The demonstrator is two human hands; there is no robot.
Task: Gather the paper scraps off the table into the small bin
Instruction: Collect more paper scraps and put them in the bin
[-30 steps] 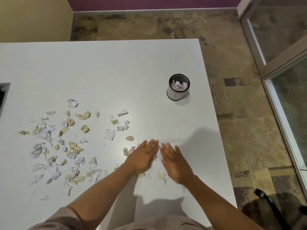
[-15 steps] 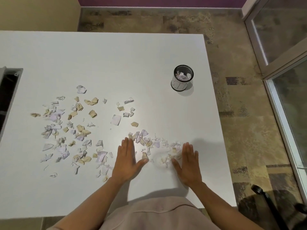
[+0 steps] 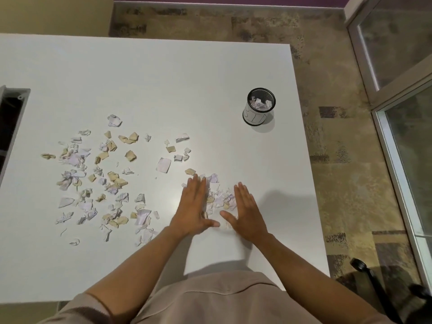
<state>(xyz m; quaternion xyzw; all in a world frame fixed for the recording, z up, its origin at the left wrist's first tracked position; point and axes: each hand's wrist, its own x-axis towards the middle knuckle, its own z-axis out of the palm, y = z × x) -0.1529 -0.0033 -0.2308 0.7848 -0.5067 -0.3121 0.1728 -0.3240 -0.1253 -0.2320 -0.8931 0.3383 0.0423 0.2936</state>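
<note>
Both hands flat on the white table (image 3: 163, 73), fingers straight, gripping nothing. Left hand (image 3: 192, 204) and right hand (image 3: 246, 210) now stand closer together than 0.5 s ago, palms turned toward each other, thumbs nearly meeting at the near side.

Between them: a small heap of scraps (image 3: 221, 198), white, lilac and tan. Half a second back these pieces lay strewn loosely between hands set well apart; now they are crowded into 1 tight clump, touching the inner edges of both hands. 1.0 s ago the hands lay side by side over this spot.

Small bin (image 3: 259, 106) stands upright toward the far right of the table, well apart from the clump, some scraps already inside.

Main scatter of scraps (image 3: 98, 181) covers the table's left half, untouched.

Judgement: sweep-together step nearly done; the clump looks ready to be scooped and carried to the bin. Most of the task remains, given the left scatter.
</note>
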